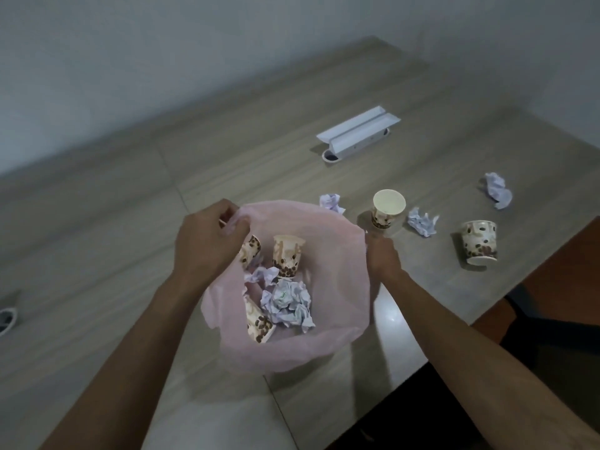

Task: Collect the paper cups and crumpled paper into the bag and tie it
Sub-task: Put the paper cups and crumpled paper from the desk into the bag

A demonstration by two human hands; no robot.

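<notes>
A pink plastic bag (328, 339) stands open on the table in front of me. My left hand (207, 241) pinches its left rim and my right hand (381, 258) grips its right rim. Inside lie three bean-patterned paper cups, one near the middle (287, 254), and a wad of crumpled paper (289, 302). On the table to the right, an upright paper cup (386, 209) stands near my right hand, and an upside-down cup (480, 242) sits farther right. Crumpled paper balls lie behind the bag (331, 203), between the two cups (422, 220) and at the far right (496, 190).
A white folded cable cover (358, 129) lies over a round grommet hole at the back of the wooden table (97, 254). Another grommet (6, 319) shows at the left edge. The table's right edge drops off beside a dark chair (552, 326).
</notes>
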